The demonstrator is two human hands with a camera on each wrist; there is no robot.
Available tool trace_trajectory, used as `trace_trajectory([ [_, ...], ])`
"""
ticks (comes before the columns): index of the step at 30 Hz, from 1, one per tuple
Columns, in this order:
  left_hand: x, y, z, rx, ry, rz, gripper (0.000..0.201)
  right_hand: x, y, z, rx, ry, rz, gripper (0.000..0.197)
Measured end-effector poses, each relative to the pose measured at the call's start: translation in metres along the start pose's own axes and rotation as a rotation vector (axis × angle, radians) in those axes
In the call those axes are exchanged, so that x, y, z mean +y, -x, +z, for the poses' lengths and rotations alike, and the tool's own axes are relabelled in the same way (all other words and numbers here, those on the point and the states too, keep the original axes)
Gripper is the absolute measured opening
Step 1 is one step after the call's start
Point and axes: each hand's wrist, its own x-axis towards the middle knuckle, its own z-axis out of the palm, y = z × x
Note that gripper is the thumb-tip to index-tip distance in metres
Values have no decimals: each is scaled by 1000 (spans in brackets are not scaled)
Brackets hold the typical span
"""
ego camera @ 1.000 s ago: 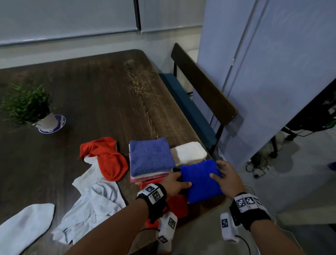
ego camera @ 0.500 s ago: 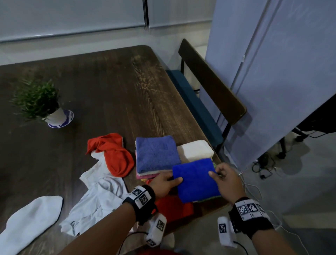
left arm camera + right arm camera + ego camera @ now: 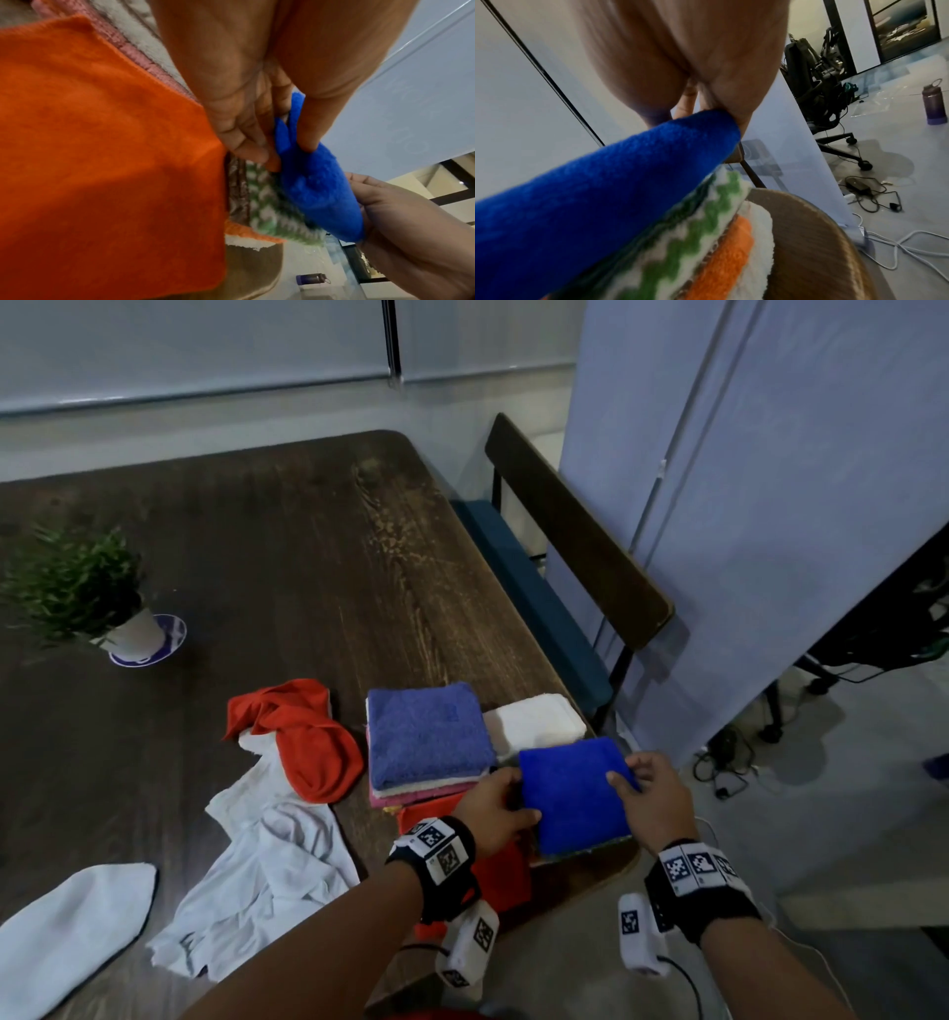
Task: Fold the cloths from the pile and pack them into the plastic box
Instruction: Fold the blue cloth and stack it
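The dark wooden worktop (image 3: 287, 546) carries everything, with a bench (image 3: 554, 588) along its right side. On its near left lies a crumpled white cloth (image 3: 267, 860), with another white cloth (image 3: 61, 932) at the near left edge and a loose red cloth (image 3: 303, 742) just beyond the crumpled one. A potted plant (image 3: 77, 588) stands well apart at the far left. Beside the red cloth sits a folded stack topped by a purple-blue towel (image 3: 426, 731), with a folded white towel (image 3: 534, 724) just to its right. Nearest the corner is another stack, a flat orange cloth (image 3: 102, 162) beside it and a green-and-white patterned cloth (image 3: 706, 219) under its top layer. That top layer is the folded bright blue cloth (image 3: 572, 796), held from both sides. The left hand (image 3: 495, 811) pinches its left edge, thumb on top and curled fingers (image 3: 246, 142) beneath. The right hand (image 3: 655, 801) grips the right edge, thumb on top and fingers wrapped under the fold. No plastic box can be made out in any view.
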Motion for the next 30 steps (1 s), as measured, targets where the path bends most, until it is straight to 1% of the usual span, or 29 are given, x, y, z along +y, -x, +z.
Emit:
trace_trajectory([
  [1, 0, -2, 1, 27, -26, 6, 47, -2, 2, -1, 27, -15, -17, 19],
  [3, -2, -4, 4, 25, -65, -15, 51, -1, 4, 1, 55, 7, -64, 21],
  [5, -4, -6, 6, 14, -122, -31, 60, 4, 3, 3, 39, 117, -124, 32],
  [6, -5, -6, 7, 45, -152, -24, 64, 7, 3, 4, 29, 181, -184, 39],
  [8, -3, -4, 8, 169, -204, 5, 67, 11, 5, 8, -1, 295, -356, 51],
  [9, -1, -2, 8, 223, -263, 47, 70, 11, 7, 10, -43, 362, -440, 55],
  [10, 1, 1, 9, 257, -371, 117, 73, 10, 10, 13, -110, 434, -498, 58],
  [11, 4, 2, 10, 269, -523, 202, 75, 9, 13, 18, -189, 507, -523, 61],
  [12, 6, 3, 12, 262, -682, 283, 77, 9, 16, 23, -274, 579, -513, 65],
  [13, 5, 1, 15, 224, -820, 334, 77, 10, 19, 28, -351, 658, -480, 73],
  [14, 4, -2, 18, 157, -926, 341, 79, 12, 20, 33, -407, 734, -446, 82],
  [16, -7, -10, 21, 11, -1031, 257, 84, 15, 22, 43, -459, 836, -400, 95],
  [18, -21, -17, 21, -81, -1016, 135, 88, 18, 23, 52, -474, 893, -391, 100],
  [19, -27, -20, 21, -105, -1003, 91, 88, 20, 23, 56, -477, 911, -390, 103],
  [21, -32, -24, 21, -112, -1009, 56, 84, 22, 21, 61, -478, 930, -382, 103],
  [23, -30, -29, 21, -87, -1029, 57, 82, 23, 17, 65, -481, 919, -363, 98],
  [25, -28, -35, 20, -65, -1056, 65, 81, 22, 11, 66, -493, 924, -341, 97],
  [28, -30, -42, 19, -57, -1081, 61, 81, 23, 5, 69, -512, 926, -318, 90],
  [30, -35, -44, 21, -53, -1089, 52, 81, 23, 6, 73, -509, 927, -311, 92],
])
